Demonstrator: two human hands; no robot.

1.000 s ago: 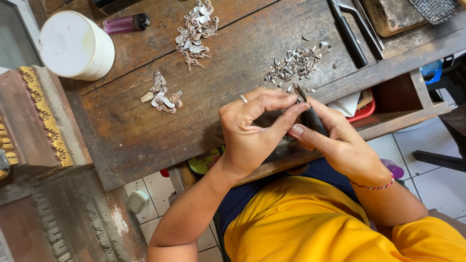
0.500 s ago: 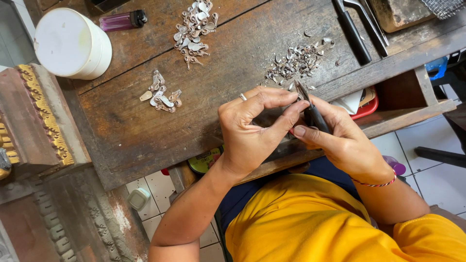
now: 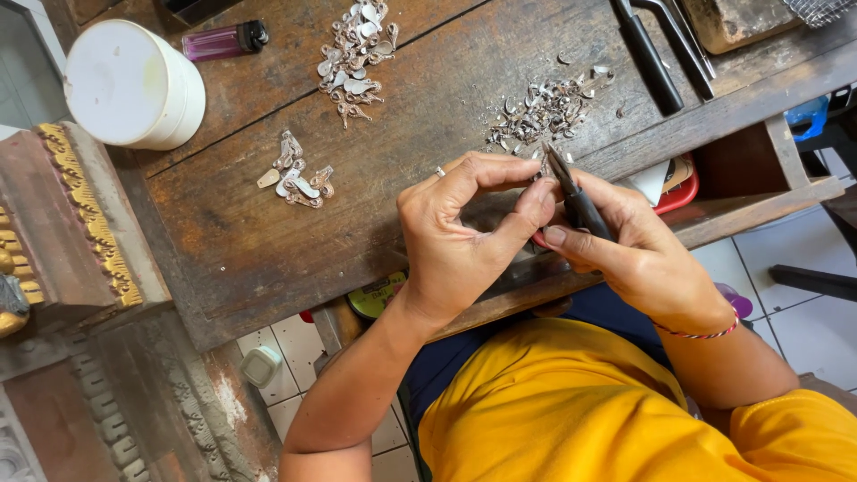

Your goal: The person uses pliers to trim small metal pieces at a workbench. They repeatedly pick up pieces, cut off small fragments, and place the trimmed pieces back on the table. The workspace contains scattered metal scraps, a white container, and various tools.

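Note:
My right hand [image 3: 638, 254] is closed on small black-handled pliers [image 3: 576, 196], whose tips point up toward a heap of small silvery metal pieces [image 3: 544, 107]. My left hand [image 3: 455, 241], a ring on one finger, curls its forefinger and thumb in a pinch right at the plier tips; what it pinches is tiny and mostly hidden. Both hands hover together over the front edge of the dark wooden workbench [image 3: 268, 250].
Two more heaps of metal pieces [image 3: 357, 54] [image 3: 299, 178] lie on the bench. A white round container [image 3: 134, 85] and a purple lighter [image 3: 219, 40] sit at the back left, black-handled tools [image 3: 652, 54] at the back right. An open drawer [image 3: 759, 178] is at the right, a carved gold-trimmed block [image 3: 80, 214] at the left.
The hands hold nearly the same pose at the plier tips; the left forefinger has curled slightly closer. The view has shifted a little.

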